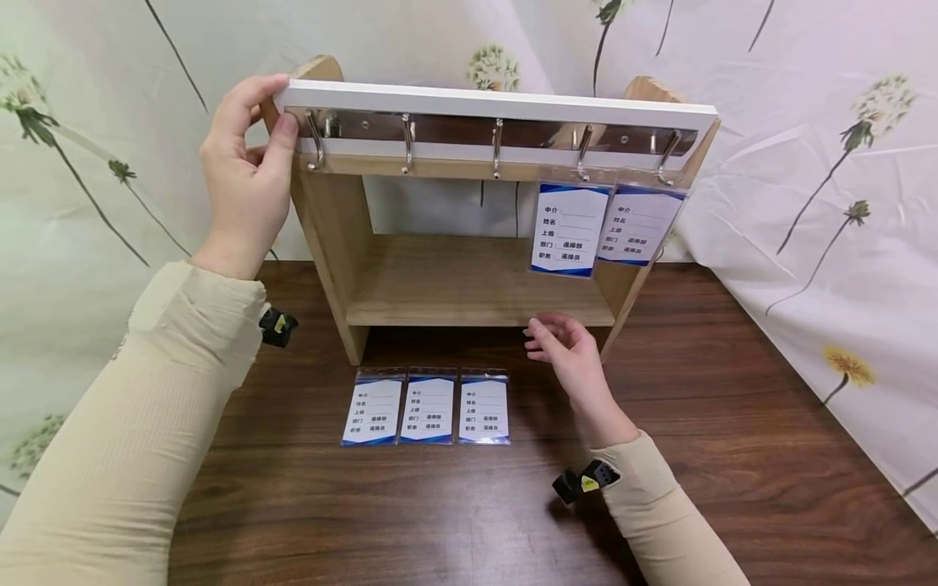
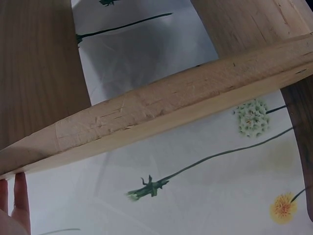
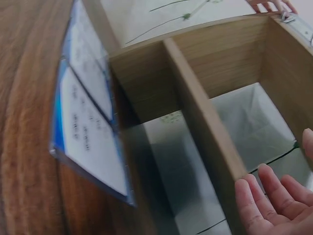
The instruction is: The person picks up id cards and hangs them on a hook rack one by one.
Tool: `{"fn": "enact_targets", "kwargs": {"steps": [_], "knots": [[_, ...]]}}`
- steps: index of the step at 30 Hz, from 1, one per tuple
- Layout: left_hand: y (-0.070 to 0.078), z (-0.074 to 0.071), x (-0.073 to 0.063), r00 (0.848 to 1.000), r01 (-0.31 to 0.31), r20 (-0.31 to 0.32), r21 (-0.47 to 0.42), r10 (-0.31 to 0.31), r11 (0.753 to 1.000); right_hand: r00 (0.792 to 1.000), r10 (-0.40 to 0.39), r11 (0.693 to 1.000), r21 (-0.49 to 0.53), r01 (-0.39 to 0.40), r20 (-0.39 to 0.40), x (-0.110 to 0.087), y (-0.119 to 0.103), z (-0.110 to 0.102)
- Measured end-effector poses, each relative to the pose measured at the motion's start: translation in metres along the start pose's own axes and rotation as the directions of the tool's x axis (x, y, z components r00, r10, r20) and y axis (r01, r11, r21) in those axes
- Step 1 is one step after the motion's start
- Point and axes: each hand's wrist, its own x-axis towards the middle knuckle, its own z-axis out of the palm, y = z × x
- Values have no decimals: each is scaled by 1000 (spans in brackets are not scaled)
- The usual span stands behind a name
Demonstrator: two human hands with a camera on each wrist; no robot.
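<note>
My left hand (image 1: 249, 163) pinches the left end of a white hook rail (image 1: 498, 99), thumb in front and fingers behind. The rail runs along the top of a wooden shelf (image 1: 476, 305). From its two rightmost hooks hang two badge holders, one badge (image 1: 570, 229) facing front and the other badge (image 1: 640, 225) slightly turned. Below them my right hand (image 1: 567, 350) holds nothing, its fingers loosely bent close to the shelf board's front edge. Three more badges lie in a row on the table: left badge (image 1: 371, 411), middle badge (image 1: 427, 410), right badge (image 1: 484, 411).
The shelf stands on a dark wooden table (image 1: 454, 521). Bare metal hooks, such as the leftmost hook (image 1: 314, 140), line the rail's left part. Behind hangs a white cloth (image 1: 791, 106) printed with dandelions. A wrist camera (image 1: 586, 482) sits under the right forearm.
</note>
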Motion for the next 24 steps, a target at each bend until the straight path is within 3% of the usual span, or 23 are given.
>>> {"fn": "enact_targets", "kwargs": {"steps": [3, 8, 14, 19, 24], "knots": [[0, 0, 0, 1000, -1, -1, -5, 1, 1000, 999, 27, 998, -57, -26, 22, 1, 8, 2], [0, 2, 1, 999, 49, -9, -6, -50, 999, 995, 70, 990, -126, -61, 68, 4, 24, 4], [1, 2, 1, 999, 42, -11, -7, -42, 999, 986, 101, 975, -208, -72, 135, 3, 38, 6], [0, 0, 0, 1000, -3, -7, -11, 3, 1000, 969, 166, 963, -241, -119, 185, 3, 46, 8], [0, 1, 0, 1000, 19, -12, -1, -19, 1000, 943, 247, 954, -227, -196, 221, 2, 51, 9]]}}
